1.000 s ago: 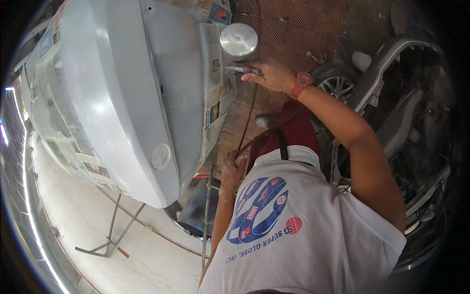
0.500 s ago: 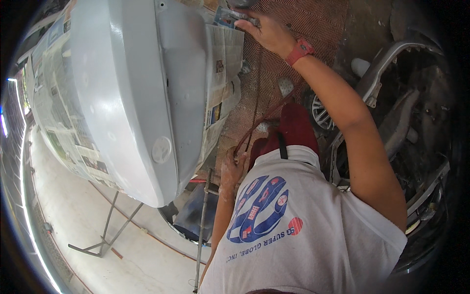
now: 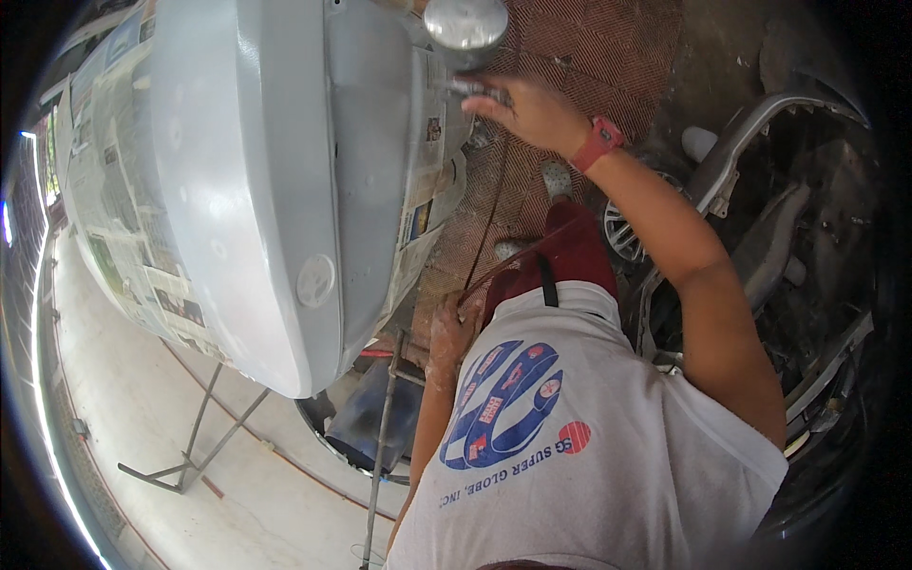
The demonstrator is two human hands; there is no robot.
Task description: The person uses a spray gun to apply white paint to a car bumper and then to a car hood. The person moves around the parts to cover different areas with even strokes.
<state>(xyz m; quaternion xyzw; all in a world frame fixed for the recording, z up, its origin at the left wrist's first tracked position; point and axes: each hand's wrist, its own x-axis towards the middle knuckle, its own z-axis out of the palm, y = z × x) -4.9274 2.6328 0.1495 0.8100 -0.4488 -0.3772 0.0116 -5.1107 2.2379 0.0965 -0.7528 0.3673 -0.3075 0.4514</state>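
My right hand (image 3: 537,112) is closed around a spray gun (image 3: 480,90), which is smeared by motion. Its round silver cup (image 3: 465,23) sits at the top of the view. The gun is just right of a car body panel (image 3: 214,190) coated in glossy light grey. Newspaper sheets (image 3: 429,195) cover the surfaces along both sides of the panel. Low by my hip, my left hand (image 3: 450,332) is curled around a thin reddish hose (image 3: 503,258). Part of that hose lies against my dark red trousers, and its far end is hard to follow.
A metal stand (image 3: 185,465) supports things below the panel at left. An upright pole (image 3: 382,437) rises beside my left forearm. Dismantled car parts, including a bumper-like frame (image 3: 736,142) and a wheel (image 3: 622,228), crowd the right side. Red-brown patterned matting (image 3: 608,47) lies underfoot.
My right hand and the spray gun have moved down and slightly right, bringing the silver cup into view. My left hand stays by my hip. My shoes show more.
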